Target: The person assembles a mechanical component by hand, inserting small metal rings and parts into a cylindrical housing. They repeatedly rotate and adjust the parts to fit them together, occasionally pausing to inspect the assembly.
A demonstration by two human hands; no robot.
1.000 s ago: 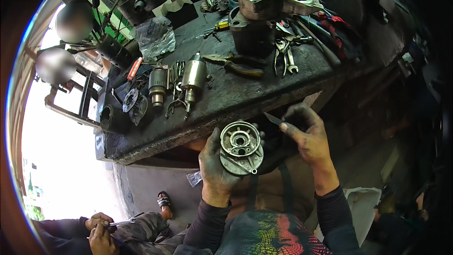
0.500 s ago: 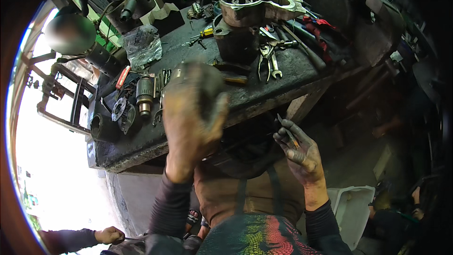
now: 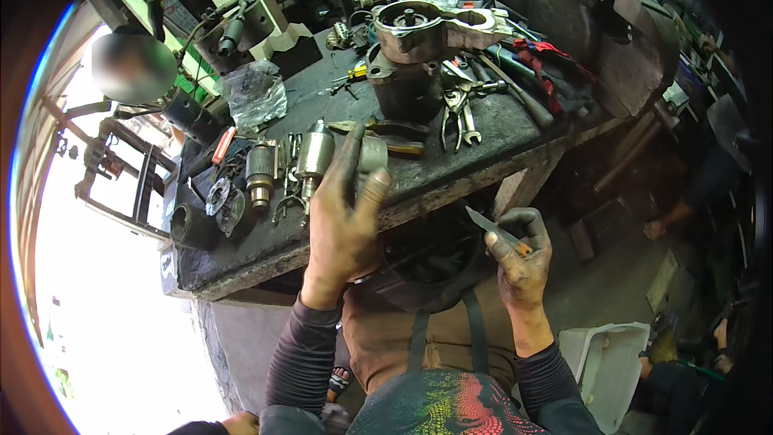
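My left hand (image 3: 346,221) is raised at the bench's front edge, its index finger stretched up and the thumb apart. A grey cylindrical piece (image 3: 373,155) shows between finger and thumb; whether they touch it I cannot tell. The other fingers are mostly hidden. Just left of this hand a silver metal cylinder with a narrow shaft (image 3: 314,153) lies on the bench. In my right hand (image 3: 522,274), held off the front edge, is a small knife (image 3: 493,231) with a pointed grey blade, tip to the upper left, and orange at the handle end.
On the dark workbench (image 3: 298,246) lie an armature (image 3: 259,173), pliers (image 3: 403,145) and wrenches (image 3: 467,121). A metal housing (image 3: 411,36) rests on a dark cylinder (image 3: 407,93). A white bin (image 3: 604,370) stands lower right. Another person's hand (image 3: 240,423) shows at the lower left.
My left hand has moved down and slightly right, uncovering the silver cylinder. My right hand has turned the knife so its blade lies flatter, and moved slightly lower. The view has shifted slightly.
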